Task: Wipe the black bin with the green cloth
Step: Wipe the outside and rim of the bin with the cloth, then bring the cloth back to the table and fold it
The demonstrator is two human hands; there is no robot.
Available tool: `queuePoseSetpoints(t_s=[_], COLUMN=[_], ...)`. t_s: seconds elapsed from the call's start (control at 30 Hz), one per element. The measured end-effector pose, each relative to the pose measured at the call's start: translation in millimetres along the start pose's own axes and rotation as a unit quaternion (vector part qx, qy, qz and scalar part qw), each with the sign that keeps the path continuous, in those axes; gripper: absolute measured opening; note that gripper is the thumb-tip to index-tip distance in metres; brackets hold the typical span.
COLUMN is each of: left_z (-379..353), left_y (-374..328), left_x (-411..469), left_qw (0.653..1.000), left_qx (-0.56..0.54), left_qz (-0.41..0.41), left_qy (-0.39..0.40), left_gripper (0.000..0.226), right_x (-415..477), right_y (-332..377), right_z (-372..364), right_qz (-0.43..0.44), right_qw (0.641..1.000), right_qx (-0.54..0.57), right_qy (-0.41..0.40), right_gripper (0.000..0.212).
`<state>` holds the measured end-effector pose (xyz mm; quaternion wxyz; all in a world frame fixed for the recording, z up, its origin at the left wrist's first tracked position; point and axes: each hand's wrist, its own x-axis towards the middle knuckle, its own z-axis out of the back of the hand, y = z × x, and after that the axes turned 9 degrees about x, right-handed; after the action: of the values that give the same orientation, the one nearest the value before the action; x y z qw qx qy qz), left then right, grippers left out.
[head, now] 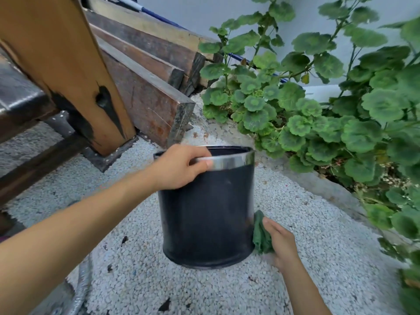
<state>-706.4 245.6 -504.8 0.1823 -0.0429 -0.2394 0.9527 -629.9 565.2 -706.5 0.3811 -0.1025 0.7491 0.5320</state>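
Observation:
A black bin (208,214) with a shiny metal rim stands upright on pebbled ground in the middle of the view. My left hand (179,168) grips its rim at the near left, thumb outside and fingers over the edge. Low on the bin's right side, my right hand (280,243) presses a crumpled green cloth (261,234) against the wall near the base. Part of the cloth is hidden under my palm.
Stacked wooden beams (145,96) and an orange-brown post (66,64) stand behind and left of the bin. A leafy green plant (318,114) fills the right side behind a concrete kerb (318,178). A grey hose (81,289) lies at the lower left.

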Motion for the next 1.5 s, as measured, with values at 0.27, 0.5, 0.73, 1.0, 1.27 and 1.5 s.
queuePoseSetpoints(t_s=[0.27, 0.5, 0.73, 1.0, 1.27, 1.5], left_z=[-28, -28, 99, 270, 426, 520], left_y=[-54, -90, -209, -347, -429, -448], left_x=[-99, -125, -76, -83, -145, -255], left_qw=[0.976, 0.983, 0.917, 0.837, 0.82, 0.787], left_qx=[0.057, 0.076, -0.353, -0.485, -0.485, -0.458], left_qz=[-0.196, -0.079, 0.18, 0.253, 0.261, 0.297], left_qy=[0.08, 0.148, 0.039, -0.001, -0.157, -0.289], left_gripper=[0.022, 0.047, 0.036, 0.04, 0.029, 0.028], right_x=[-38, -140, -285, -468, -605, -721], right_y=[46, 129, 231, 360, 472, 495], right_z=[15, 2, -48, -99, -114, -161], right_qz=[-0.072, -0.081, -0.176, -0.121, -0.008, 0.201], right_qw=[0.98, 0.94, 0.865, 0.898, 0.922, 0.856], right_qx=[0.182, 0.322, 0.412, 0.313, 0.055, -0.263], right_qy=[0.034, 0.08, 0.224, 0.285, 0.383, 0.397], right_gripper=[0.04, 0.037, 0.084, 0.092, 0.048, 0.027])
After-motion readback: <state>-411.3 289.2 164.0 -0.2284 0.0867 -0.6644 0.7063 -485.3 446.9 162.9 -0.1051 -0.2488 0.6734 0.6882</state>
